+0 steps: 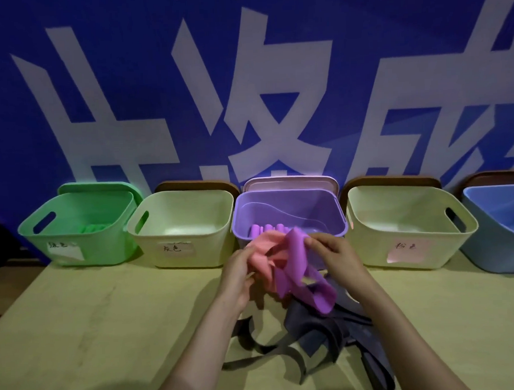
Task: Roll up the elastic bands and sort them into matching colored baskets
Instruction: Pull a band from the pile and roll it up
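Before the purple basket (pixel 315 205), the left hand (pixel 238 276) grips a pink band (pixel 262 253) and the right hand (pixel 336 254) pinches a purple band (pixel 295 267), seemingly untangling them above grey bands (pixel 323 336) on the worktop (pixel 108 319).

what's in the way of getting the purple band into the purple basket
No barrier: the purple basket stands open right behind the purple band, which the right hand pinches. But the pink band, gripped by the left hand, looks tangled with it.
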A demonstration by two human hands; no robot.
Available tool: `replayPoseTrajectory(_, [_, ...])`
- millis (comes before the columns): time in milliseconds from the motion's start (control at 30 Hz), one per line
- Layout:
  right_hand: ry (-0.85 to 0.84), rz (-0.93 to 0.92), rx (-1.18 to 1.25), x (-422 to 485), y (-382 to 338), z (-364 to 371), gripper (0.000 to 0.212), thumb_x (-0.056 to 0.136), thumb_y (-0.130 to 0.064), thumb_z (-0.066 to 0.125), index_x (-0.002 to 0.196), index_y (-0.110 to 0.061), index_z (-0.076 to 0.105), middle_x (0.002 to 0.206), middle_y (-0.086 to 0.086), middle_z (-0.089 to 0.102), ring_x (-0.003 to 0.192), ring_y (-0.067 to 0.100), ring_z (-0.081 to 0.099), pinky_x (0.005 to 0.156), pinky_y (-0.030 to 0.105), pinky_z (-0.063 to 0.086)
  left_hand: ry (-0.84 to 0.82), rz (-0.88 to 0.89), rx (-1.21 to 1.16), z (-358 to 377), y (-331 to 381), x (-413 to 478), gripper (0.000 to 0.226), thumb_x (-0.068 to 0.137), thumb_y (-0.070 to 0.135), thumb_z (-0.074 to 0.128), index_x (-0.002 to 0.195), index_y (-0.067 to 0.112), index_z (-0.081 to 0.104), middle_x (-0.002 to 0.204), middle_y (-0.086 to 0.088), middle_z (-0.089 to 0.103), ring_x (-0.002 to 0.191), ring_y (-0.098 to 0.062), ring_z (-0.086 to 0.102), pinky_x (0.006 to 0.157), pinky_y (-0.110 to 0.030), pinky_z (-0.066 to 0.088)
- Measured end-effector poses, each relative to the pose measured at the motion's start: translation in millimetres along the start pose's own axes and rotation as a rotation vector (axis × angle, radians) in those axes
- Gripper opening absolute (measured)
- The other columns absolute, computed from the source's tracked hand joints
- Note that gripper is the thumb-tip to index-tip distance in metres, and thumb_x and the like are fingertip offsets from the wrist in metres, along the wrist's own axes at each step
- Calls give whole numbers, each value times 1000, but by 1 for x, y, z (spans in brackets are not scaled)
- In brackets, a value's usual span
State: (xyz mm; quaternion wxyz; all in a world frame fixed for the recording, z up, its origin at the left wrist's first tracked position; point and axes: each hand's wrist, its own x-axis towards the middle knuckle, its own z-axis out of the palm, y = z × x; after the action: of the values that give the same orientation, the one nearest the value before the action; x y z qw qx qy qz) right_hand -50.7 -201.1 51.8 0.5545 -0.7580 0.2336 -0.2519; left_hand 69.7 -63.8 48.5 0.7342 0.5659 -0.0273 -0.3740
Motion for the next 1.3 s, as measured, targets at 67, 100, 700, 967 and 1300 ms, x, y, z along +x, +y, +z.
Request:
replayPoseTrajectory(67, [45,82,326,0,-3,-1,33,98,-15,49,70,-23,63,62,-9,56,58,4,48,49,13,38,29,-54,-69,-5,3,4,18,94,13,45,88,17,61,84,-5,65,80,-19,59,73,-32,45])
replayPoseTrajectory(100, [74,137,518,1,-2,-3,35,98,-13,46,69,-20,62,64,-3,54,58,7,47,51,16,39,14,-87,-81,-8,3,8,18,95,13,43,86,17,59,85,-6,62,79,-20,59,77,-34,45])
replayPoseTrajectory(700, [311,204,743,-37,9,-32,14,84,-18,49,83,-10,61,64,5,60,56,15,56,52,23,48,16,362,354,-32,-14,-15,25,98,22,53,112,5,64,83,-5,64,68,-13,57,61,-24,44])
replayPoseTrajectory(967, [325,-3,93,-51,4,-45,20,89,-3,55,78,-19,59,76,-1,58,72,14,52,62,25,39,-47,569,126,2,29,-40,16,100,16,47,97,14,63,90,-2,69,78,-16,67,66,-26,52])
replayPoseTrajectory(1300, [49,39,-268,-53,2,-23,52,82,15,43,124,-11,57,113,9,59,86,16,61,64,23,50,-227,638,223,57,85,-75,17,98,17,49,89,21,62,86,2,67,76,-11,62,62,-22,49])
